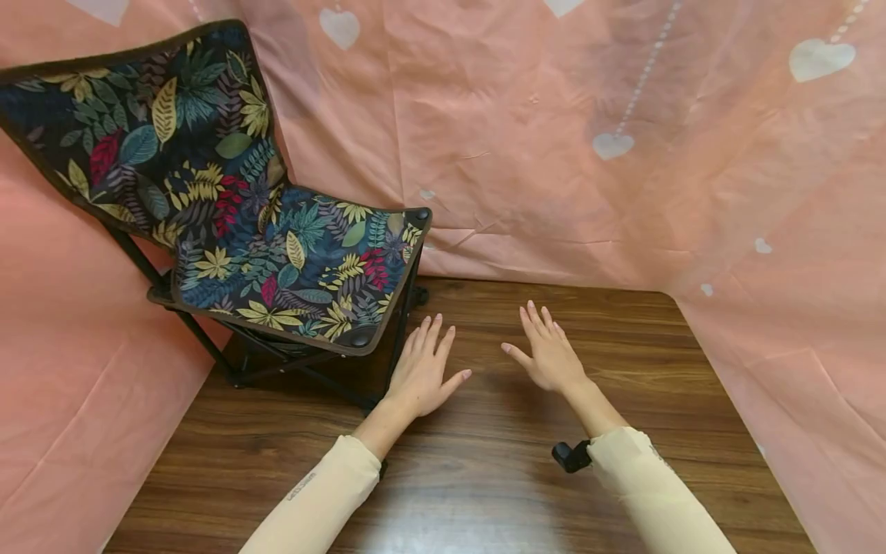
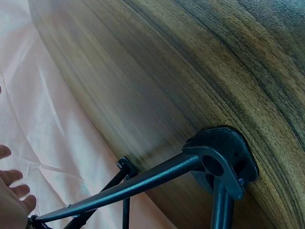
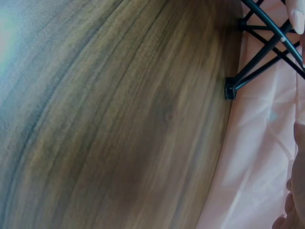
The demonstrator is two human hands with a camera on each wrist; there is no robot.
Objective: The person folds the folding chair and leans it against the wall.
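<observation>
Chair (image 1: pixel 277 261) stands at far left of the floor (image 1: pixel 484 462), folding type, leafy fabric over a thin black frame (image 2: pixel 143 183). I judge it light; fabric soft and slack, frame stiff, joints likely to fold or pinch. Best hold looks like the seat's near corner edge or a frame tube, not loose cloth.

Left hand (image 1: pixel 421 373) hovers flat just right of the seat's near corner, fingers straight, grasping nothing. Right hand (image 1: pixel 547 354) is likewise spread and empty, well clear of the chair, over bare wood.

Pink sheet (image 1: pixel 623 154) with white hearts backs the scene on both sides.

Hard to read: most legs sit hidden under the seat; the backrest is cut off at left. Wrist views are blurred, showing only feet and fingertip slivers (image 2: pixel 14 195).
</observation>
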